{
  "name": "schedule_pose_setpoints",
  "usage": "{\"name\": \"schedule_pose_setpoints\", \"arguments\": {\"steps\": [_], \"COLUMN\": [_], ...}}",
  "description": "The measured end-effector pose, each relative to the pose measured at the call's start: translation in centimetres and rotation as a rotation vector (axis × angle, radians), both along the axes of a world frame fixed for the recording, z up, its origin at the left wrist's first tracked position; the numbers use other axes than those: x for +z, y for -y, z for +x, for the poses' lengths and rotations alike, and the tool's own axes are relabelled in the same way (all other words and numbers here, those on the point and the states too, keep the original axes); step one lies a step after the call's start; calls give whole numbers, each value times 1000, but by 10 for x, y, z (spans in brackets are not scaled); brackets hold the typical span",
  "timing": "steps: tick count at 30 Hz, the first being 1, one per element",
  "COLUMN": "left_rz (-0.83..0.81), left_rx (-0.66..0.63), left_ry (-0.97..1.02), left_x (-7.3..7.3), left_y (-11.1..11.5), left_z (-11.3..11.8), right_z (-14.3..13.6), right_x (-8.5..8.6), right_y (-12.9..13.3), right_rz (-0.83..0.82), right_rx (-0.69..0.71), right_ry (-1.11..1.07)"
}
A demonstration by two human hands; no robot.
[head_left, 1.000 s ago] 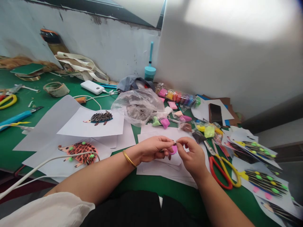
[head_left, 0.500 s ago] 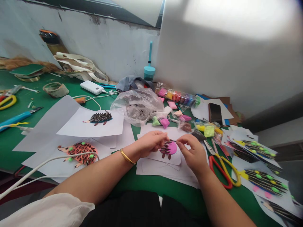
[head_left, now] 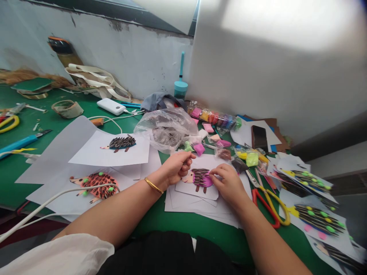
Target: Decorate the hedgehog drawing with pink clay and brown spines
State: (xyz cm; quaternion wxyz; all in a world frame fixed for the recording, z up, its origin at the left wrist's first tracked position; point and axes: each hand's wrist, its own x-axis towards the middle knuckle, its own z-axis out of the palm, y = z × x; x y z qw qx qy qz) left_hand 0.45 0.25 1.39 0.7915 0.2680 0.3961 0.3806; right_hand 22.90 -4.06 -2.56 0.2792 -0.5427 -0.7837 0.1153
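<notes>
A hedgehog picture (head_left: 207,181) lies on white paper in front of me, with a purple clay body, brown feet and dark striped sunflower seeds (head_left: 200,172) set in rows on its back. My right hand (head_left: 228,182) pinches a sunflower seed, mostly covered by the fingertips, against the right part of the purple body. To the left of the picture, my left hand (head_left: 178,168) is raised with its fingers curled closed; what they hold, if anything, is hidden. Behind it sits a clear plastic bag (head_left: 169,131) with dark seeds inside.
Scissors (head_left: 271,204) with red and yellow handles lie right of my right hand. Clay packets (head_left: 198,149) are strewn behind the picture. More hedgehog pictures (head_left: 321,217) overlap at right, others at left (head_left: 96,185) beneath a white cable (head_left: 54,198). A phone (head_left: 259,137) rests on papers.
My hands have moved apart. The left one drew back leftward and up, uncovering the hedgehog's head; the right one brought the seed down onto the purple body.
</notes>
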Motion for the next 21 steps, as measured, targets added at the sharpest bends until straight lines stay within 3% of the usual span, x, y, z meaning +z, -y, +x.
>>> {"name": "schedule_pose_setpoints", "arguments": {"steps": [16, 21], "left_rz": [-28, -121], "left_rx": [7, 9], "left_ry": [9, 39], "left_x": [-2, -1], "left_y": [0, 0], "left_z": [2, -1], "right_z": [-5, -4], "right_x": [1, -1], "right_y": [-1, 0], "right_rz": [107, 91], "right_rx": [40, 31], "right_ry": [260, 256]}}
